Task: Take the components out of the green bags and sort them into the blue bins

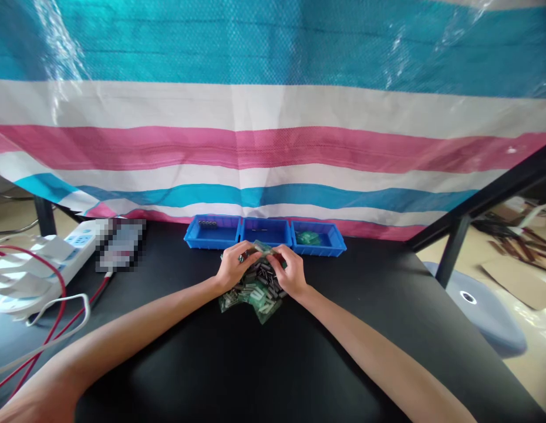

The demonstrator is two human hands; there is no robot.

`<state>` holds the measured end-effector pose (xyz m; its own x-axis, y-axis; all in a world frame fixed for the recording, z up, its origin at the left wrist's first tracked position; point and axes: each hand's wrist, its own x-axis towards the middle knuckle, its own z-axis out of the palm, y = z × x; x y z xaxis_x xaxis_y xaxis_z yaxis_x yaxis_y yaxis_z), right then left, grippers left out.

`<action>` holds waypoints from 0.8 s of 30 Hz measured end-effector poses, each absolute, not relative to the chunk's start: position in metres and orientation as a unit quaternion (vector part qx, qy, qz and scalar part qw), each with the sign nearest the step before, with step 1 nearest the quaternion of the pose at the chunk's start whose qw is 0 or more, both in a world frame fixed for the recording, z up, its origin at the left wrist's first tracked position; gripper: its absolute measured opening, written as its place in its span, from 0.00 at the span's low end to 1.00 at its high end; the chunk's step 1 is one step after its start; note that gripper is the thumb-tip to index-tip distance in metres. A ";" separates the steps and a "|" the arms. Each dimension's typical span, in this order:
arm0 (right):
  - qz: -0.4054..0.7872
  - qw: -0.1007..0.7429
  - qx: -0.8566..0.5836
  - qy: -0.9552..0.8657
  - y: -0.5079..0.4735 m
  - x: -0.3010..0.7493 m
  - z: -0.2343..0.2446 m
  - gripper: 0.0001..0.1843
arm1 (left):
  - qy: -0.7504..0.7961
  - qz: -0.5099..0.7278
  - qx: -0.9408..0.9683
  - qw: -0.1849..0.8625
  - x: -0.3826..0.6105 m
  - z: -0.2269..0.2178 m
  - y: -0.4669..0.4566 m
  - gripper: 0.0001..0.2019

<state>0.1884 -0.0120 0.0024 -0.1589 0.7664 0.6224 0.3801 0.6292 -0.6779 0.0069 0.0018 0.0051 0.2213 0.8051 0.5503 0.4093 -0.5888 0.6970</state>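
Note:
My left hand (pixel 234 267) and my right hand (pixel 292 272) meet over a pile in the middle of the black table. Thumbs and fingers of both are pinched on a small clear greenish plastic bag (pixel 261 248). Below them lies a heap of small dark metal pins (pixel 265 272). Nearer to me, more greenish bags (pixel 260 298) with short silvery pieces inside spread out from the heap. Just beyond the hands stand a left blue bin (pixel 212 242), a middle blue bin (pixel 273 225) and a right blue bin (pixel 321 249). Fingers partly hide the middle one.
Several small round parts (pixel 208 224) sit in the left bin, and greenish bags (pixel 309 237) in the right. A white power strip (pixel 77 247) with red and white cables lies at left. Striped sheeting (pixel 238 147) hangs behind. A grey stool (pixel 479 311) stands at right.

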 end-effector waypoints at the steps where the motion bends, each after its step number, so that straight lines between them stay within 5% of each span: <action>1: 0.183 0.524 -0.389 -0.735 -0.012 0.189 0.002 0.07 | 0.405 0.470 0.755 0.209 0.007 0.005 0.002 0.10; 24: 0.221 0.517 -0.403 -0.722 -0.009 0.189 -0.004 0.07 | 0.406 0.476 0.755 0.198 0.007 -0.002 0.007 0.14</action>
<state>0.1886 -0.0094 -0.0035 -0.1411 0.8106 0.5684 0.3537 0.5775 -0.7358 0.0072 0.0072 -0.0023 0.2172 0.8014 0.5574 0.4254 -0.5916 0.6849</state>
